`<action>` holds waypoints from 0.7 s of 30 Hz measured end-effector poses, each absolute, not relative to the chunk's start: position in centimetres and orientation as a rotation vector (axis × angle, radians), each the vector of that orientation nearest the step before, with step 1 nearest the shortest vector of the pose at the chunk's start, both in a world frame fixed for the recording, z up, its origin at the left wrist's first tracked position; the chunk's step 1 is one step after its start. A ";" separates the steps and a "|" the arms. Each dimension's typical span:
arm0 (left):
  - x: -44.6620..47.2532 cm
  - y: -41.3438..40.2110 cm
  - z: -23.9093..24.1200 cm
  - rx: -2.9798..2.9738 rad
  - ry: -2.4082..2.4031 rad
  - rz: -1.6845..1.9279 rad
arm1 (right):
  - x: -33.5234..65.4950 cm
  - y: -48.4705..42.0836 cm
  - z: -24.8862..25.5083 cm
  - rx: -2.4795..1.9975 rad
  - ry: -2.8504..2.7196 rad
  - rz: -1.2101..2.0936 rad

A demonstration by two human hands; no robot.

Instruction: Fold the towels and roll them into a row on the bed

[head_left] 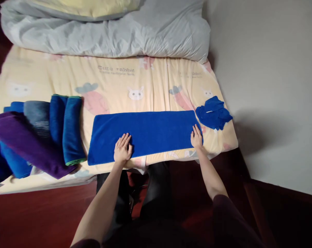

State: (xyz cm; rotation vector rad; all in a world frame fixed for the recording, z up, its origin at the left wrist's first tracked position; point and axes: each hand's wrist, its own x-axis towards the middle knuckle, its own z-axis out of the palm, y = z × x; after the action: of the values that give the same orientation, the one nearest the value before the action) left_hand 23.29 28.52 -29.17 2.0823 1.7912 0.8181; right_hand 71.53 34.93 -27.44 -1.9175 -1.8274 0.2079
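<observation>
A long blue towel [148, 132] lies flat, folded into a strip, across the near edge of the bed [151, 82]. My left hand [123, 148] rests open and flat on the towel's near edge, left of its middle. My right hand [196, 136] lies open with fingers stretched on the towel's right end. Neither hand grips anything.
A row of folded towels [68, 129] in blue, grey and purple [24, 141] leans at the left of the bed. A crumpled blue cloth [213, 113] sits at the bed's right corner. A rolled grey duvet [106, 31] lies at the far side. A white wall stands at right, dark red floor below.
</observation>
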 end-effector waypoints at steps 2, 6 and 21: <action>23.3 28.5 -29.1 2.077 1.815 0.794 | 71.6 35.0 -27.9 -1.947 -1.839 0.134; 23.6 28.5 -28.7 2.089 1.851 0.705 | 71.4 35.1 -28.7 -2.007 -1.871 0.062; 27.0 28.6 -27.4 2.137 1.984 0.492 | 71.4 35.4 -29.1 -1.854 -1.790 0.022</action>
State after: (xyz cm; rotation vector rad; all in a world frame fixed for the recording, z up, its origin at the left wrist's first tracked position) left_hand 26.97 28.63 -27.36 2.1370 1.9838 0.4916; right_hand 71.36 35.37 -29.06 -1.8536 -1.7905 0.0217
